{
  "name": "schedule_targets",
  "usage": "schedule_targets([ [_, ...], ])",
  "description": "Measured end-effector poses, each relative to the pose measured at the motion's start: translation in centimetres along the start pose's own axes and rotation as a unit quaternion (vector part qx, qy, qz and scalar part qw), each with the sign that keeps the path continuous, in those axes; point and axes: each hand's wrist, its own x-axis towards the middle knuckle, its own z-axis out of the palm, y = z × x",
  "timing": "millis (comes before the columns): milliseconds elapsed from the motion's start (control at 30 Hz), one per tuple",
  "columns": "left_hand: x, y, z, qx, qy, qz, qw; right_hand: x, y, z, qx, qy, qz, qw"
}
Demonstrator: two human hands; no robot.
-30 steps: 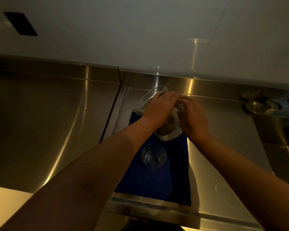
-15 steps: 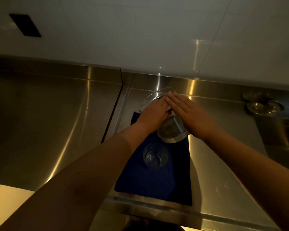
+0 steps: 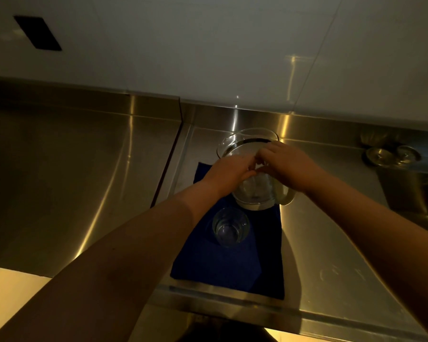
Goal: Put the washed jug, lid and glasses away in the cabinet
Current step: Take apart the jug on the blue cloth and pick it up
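Your two hands meet over the mouth of the jug (image 3: 253, 178), which stands upright on the far end of the blue cloth (image 3: 223, 265) on the steel counter (image 3: 84, 181). Your left hand (image 3: 229, 174) and right hand (image 3: 286, 166) touch at the fingertips, fingers curled down toward the rim, but whether they pinch the lid or simply rest on the glass cannot be told; the lid itself is hidden or too clear to make out. The jug's handle (image 3: 288, 193) sticks out on the right side of the jug, below your right wrist.

One glass (image 3: 231, 227) stands on the cloth just in front of the jug, close to your left forearm.

To do this step well, seat the lid squarely and press evenly from both sides. Then move your right hand to the handle and steady the body with your left before you lift. Lift straight up, so your arm does not sweep the glass in front of the jug.
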Motion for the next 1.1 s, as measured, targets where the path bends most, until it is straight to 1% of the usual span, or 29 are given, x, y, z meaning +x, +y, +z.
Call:
schedule_targets([
  [100,-0.3,0.1,-0.2,0.071,-0.005,0.056,0.996,-1.1,-1.1,-0.3,0.007,0.000,-0.014,1.000],
  [167,-0.6,0.1,-0.4,0.098,-0.003,0.089,0.991,-1.5,-1.9,0.0,0.011,0.000,0.007,1.000],
  [233,-0.9,-0.2,-0.6,0.123,-0.008,0.105,0.987,-1.6,-2.3,0.7,0.013,-0.008,0.030,0.999],
  [300,-1.2,-0.6,-0.5,0.134,-0.017,0.109,0.985,-1.6,-2.6,1.7,0.014,-0.039,0.051,0.998],
  [333,-1.4,-0.8,-0.3,0.133,-0.021,0.111,0.985,-1.7,-2.7,2.3,0.014,-0.051,0.058,0.997],
  [400,-1.9,-1.0,0.0,0.130,-0.026,0.116,0.984,-2.1,-3.2,3.1,0.021,-0.049,0.065,0.996],
  [533,-2.6,-1.2,0.6,0.135,-0.018,0.116,0.984,-2.5,-4.1,3.9,0.046,0.025,0.063,0.997],
  [633,-2.7,-1.2,0.6,0.139,-0.021,0.117,0.983,-2.6,-4.2,4.6,0.046,0.043,0.071,0.996],
  [733,-3.1,-1.0,0.4,0.115,-0.024,0.094,0.989,-2.6,-4.2,5.0,0.039,0.039,0.081,0.995],
  [800,-4.0,-0.8,0.3,0.078,-0.002,0.078,0.994,-2.6,-4.4,5.3,0.026,0.028,0.086,0.996],
  [900,-6.0,-0.3,0.4,0.078,0.021,0.108,0.991,-2.4,-4.8,5.3,0.023,0.015,0.102,0.994],
  [967,-7.3,-0.1,0.8,0.095,-0.008,0.143,0.985,-2.3,-5.0,5.4,0.012,0.013,0.108,0.994],
  [1033,-8.6,0.1,1.3,0.109,-0.052,0.181,0.976,-2.1,-5.3,5.6,0.001,0.004,0.133,0.991],
  [1100,-9.7,0.1,1.9,0.111,-0.084,0.199,0.970,-2.0,-5.5,6.0,-0.006,0.001,0.158,0.987],
])
